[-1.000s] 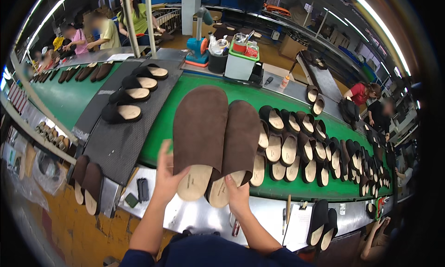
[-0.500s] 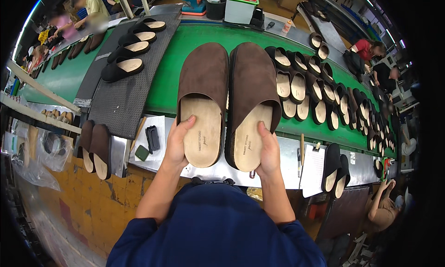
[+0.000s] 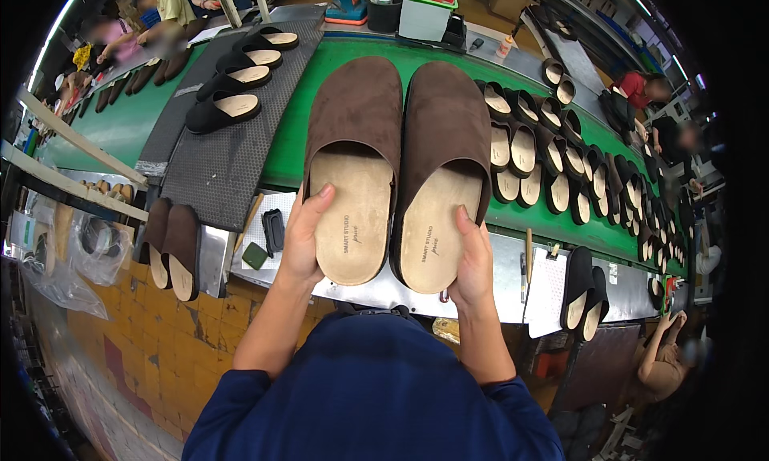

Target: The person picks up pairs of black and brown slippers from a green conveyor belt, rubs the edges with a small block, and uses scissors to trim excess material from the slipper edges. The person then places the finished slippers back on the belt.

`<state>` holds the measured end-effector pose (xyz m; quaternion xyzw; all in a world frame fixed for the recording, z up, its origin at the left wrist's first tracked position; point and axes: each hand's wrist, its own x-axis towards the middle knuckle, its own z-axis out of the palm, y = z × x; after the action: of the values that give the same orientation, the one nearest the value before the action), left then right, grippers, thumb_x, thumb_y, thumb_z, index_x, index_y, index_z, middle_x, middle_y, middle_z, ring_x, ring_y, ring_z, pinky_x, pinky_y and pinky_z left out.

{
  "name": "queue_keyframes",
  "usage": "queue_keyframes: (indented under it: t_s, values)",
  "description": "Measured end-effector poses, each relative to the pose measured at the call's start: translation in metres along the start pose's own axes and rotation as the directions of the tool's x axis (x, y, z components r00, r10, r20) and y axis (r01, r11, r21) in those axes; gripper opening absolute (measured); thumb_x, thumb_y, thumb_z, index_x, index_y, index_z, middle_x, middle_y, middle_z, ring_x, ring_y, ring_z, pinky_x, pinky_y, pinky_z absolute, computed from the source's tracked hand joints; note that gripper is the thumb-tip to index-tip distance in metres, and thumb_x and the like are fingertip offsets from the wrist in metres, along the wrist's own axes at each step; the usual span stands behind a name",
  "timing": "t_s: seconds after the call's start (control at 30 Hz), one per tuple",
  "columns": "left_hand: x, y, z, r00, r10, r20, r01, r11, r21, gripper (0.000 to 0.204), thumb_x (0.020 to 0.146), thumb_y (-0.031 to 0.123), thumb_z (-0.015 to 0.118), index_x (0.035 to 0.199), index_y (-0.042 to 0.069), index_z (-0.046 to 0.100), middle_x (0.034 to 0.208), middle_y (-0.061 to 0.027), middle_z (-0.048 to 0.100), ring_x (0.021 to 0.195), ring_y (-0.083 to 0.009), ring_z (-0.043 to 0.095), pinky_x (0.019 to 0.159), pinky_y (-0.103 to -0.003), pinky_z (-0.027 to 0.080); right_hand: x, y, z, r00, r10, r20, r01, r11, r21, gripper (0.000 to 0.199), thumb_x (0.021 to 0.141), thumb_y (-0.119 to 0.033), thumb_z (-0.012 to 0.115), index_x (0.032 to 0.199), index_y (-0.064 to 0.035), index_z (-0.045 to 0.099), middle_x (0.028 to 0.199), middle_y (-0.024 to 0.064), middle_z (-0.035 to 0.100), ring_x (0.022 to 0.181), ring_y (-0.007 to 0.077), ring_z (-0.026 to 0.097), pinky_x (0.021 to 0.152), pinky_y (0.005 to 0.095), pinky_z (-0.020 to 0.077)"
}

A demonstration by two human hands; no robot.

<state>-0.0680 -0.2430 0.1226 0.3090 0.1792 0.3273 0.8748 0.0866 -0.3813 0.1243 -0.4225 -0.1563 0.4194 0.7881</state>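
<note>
Two dark brown closed-toe clogs with tan insoles are held up side by side in front of me, toes pointing away. My left hand [image 3: 303,238] grips the left clog [image 3: 353,112] by its outer heel side, thumb lying on the insole and fingers hidden underneath. Around the outer heel side of the right clog [image 3: 445,118] my right hand [image 3: 474,262] is closed the same way, its thumb near the insole's edge. The inner sides of the clogs lie close together at the toes. Below them are the metal edge of the bench and the green belt.
Rows of black clogs [image 3: 553,152] stand on the green conveyor belt [image 3: 288,152] at right. More black clogs [image 3: 228,110] rest on a grey textured mat [image 3: 210,173] at left. A brown pair [image 3: 182,249] hangs over the near left edge. Beside a clipboard [image 3: 546,291] stands a black pair [image 3: 578,283]. Other people work around.
Both clogs have tilted up slightly and turned a little in my hands, their toes now higher in view. My view has shifted slightly to the left. Both hands keep their hold.
</note>
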Motion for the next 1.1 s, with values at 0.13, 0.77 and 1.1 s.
queue_keyframes:
  t_s: [0.13, 0.77, 1.1]
  values:
    - [-0.011, 0.007, 0.003, 0.996, 0.082, 0.027, -0.084, 0.993, 0.086, 0.05, 0.099, 0.031, 0.047, 0.14, 0.005, 0.033, 0.125, -0.0164, 0.054, 0.109, -0.0249, 0.061, 0.09, -0.038, 0.053, -0.008, -0.005, 0.002, 0.996, -0.035, 0.078, 0.035, 0.999, 0.001, 0.047, 0.101, -0.027, 0.041, 0.141, -0.0032, 0.033, 0.132, 0.0126, 0.051, 0.122, 0.0206, 0.05, 0.103, 0.0351, 0.0401]
    - [0.009, -0.013, -0.009, 0.997, -0.049, -0.06, 0.056, 0.992, 0.116, 0.068, 0.099, 0.055, 0.036, 0.133, -0.004, 0.044, 0.126, -0.0164, 0.058, 0.112, -0.0228, 0.06, 0.098, -0.035, 0.047, 0.02, 0.01, -0.027, 0.98, 0.196, 0.024, -0.197, 0.97, 0.139, 0.067, 0.099, -0.054, 0.034, 0.133, 0.0032, 0.045, 0.127, 0.017, 0.057, 0.114, 0.0241, 0.059, 0.098, 0.0363, 0.0477]
    - [0.008, -0.02, 0.007, 0.997, -0.05, -0.063, 0.057, 0.991, 0.122, 0.054, 0.104, 0.041, 0.028, 0.138, 0.0, 0.04, 0.136, -0.011, 0.051, 0.121, -0.0186, 0.052, 0.104, -0.032, 0.039, 0.019, 0.022, -0.058, 0.976, 0.181, 0.122, -0.214, 0.908, 0.36, 0.055, 0.102, -0.045, 0.032, 0.136, -0.0027, 0.044, 0.13, 0.0132, 0.056, 0.114, 0.0263, 0.058, 0.096, 0.0402, 0.0491]
